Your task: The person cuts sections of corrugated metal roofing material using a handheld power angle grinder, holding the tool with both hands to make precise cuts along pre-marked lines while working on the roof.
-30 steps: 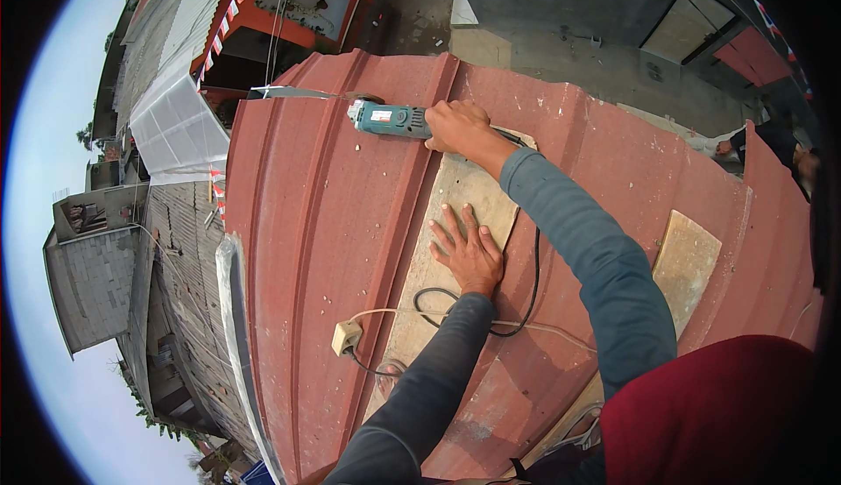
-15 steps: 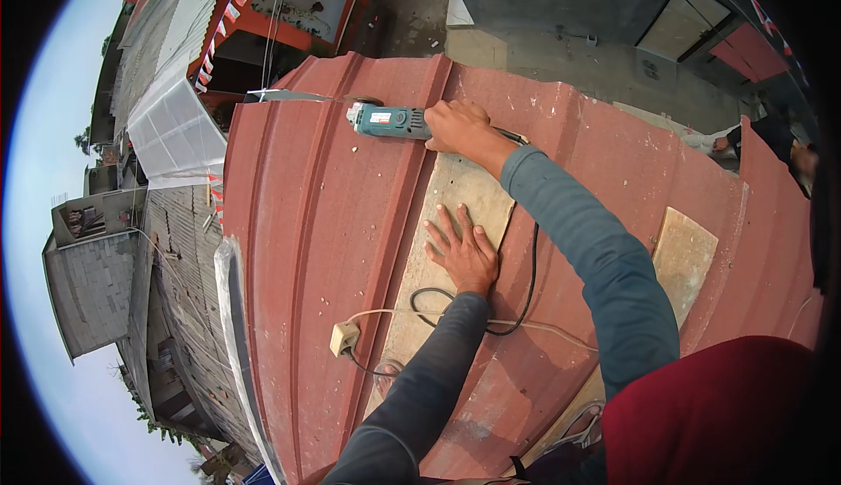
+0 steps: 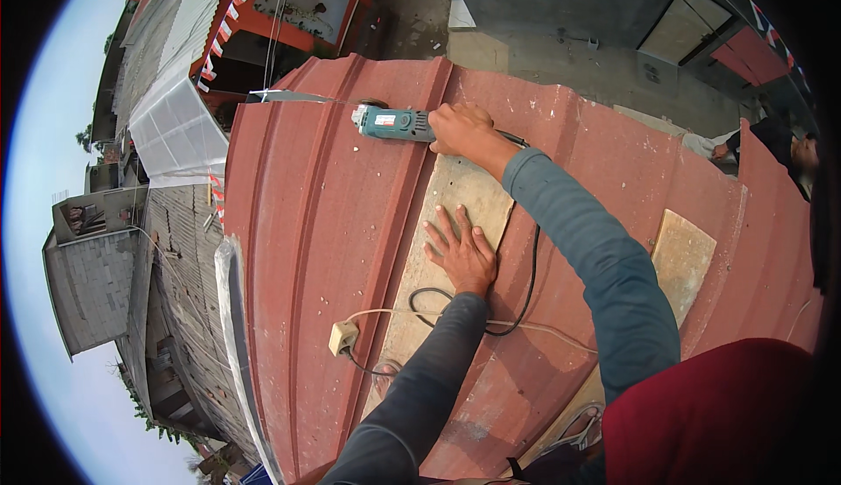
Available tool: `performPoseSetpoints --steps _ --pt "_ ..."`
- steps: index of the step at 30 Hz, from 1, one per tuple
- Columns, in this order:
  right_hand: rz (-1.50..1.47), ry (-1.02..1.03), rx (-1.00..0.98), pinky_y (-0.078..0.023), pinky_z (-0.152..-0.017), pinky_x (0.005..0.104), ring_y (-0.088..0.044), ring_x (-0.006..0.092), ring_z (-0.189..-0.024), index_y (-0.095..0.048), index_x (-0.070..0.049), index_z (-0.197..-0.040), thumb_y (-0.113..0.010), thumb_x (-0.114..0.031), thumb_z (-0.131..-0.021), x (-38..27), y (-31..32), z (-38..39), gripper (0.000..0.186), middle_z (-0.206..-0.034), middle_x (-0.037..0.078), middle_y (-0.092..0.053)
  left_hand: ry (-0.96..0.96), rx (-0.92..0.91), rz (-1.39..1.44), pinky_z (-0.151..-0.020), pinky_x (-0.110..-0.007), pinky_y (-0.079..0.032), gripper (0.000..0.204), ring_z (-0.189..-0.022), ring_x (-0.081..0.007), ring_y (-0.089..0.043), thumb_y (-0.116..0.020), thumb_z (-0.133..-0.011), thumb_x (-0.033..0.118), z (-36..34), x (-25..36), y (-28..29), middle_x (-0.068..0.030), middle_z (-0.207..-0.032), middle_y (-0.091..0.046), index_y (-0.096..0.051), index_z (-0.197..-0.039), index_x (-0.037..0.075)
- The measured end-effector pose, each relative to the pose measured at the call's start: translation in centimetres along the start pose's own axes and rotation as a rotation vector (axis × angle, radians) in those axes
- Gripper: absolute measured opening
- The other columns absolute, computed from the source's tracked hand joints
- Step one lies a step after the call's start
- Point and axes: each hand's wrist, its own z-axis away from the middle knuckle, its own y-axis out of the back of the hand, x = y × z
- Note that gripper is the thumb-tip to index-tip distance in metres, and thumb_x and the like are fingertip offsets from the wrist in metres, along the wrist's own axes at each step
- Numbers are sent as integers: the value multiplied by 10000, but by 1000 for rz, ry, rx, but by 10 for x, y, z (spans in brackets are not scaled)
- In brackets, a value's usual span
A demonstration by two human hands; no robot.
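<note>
My right hand [image 3: 464, 132] is wrapped round the rear body of a teal angle grinder [image 3: 396, 123]. The grinder's disc [image 3: 374, 103] stands at the far edge of the red metal roofing [image 3: 293, 213], beside a cut strip [image 3: 293, 96] that has parted from the sheet. Whether the disc spins, I cannot tell. My left hand [image 3: 464, 253] lies flat with fingers spread on a worn plywood board [image 3: 455, 189]. From the grinder a black cord [image 3: 532, 279] loops past my left wrist. A pale socket block [image 3: 343, 338] with a black plug in it rests on the roofing.
A second board [image 3: 685, 257] lies to the right. Beyond the roof's far edge is a drop to a concrete yard [image 3: 543, 60]. Another person [image 3: 780, 148] is at the far right. A pale cable [image 3: 543, 327] crosses the board. Neighbouring roofs [image 3: 184, 266] stand at left.
The grinder and my right hand have shifted very slightly to the right along the roof's far edge. My left hand stays flat in the same place on the board.
</note>
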Motion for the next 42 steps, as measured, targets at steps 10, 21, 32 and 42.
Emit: performPoseSetpoints --steps 10,21,32,42 --pt "-9 45 49 -582 -872 445 -731 320 -1037 -753 -60 -1070 -754 -228 -819 -4 -2 0 302 -1089 139 -754 11 43 -12 -1159 -683 -114 545 -1520 -497 -128 -353 -1039 330 -5 -9 4 -186 -1669 -217 -415 -1543 132" --pt "0 43 -24 -592 -863 431 -736 309 -1033 -753 -66 -1077 -746 -228 -829 -8 5 2 297 -1106 135 -753 16 46 -7 -1155 -687 -111 547 -1517 -504 -130 -353 -1039 321 -4 -11 5 -190 -1665 -228 -417 -1545 126" --pt "11 19 -57 -580 -884 438 -726 304 -1057 -735 -67 -1117 -759 -275 -841 -3 16 4 347 -1131 130 -742 -9 45 -25 -1156 -688 -109 549 -1518 -504 -128 -347 -1041 327 -9 -9 6 -195 -1667 -216 -405 -1550 129" --pt "8 15 -75 -578 -893 437 -726 301 -1056 -738 -62 -1110 -741 -267 -852 -4 20 16 329 -1127 139 -741 25 22 -29 -1170 -677 -92 541 -1529 -483 -113 -325 -1053 350 -8 -14 6 -164 -1683 -199 -424 -1545 150"
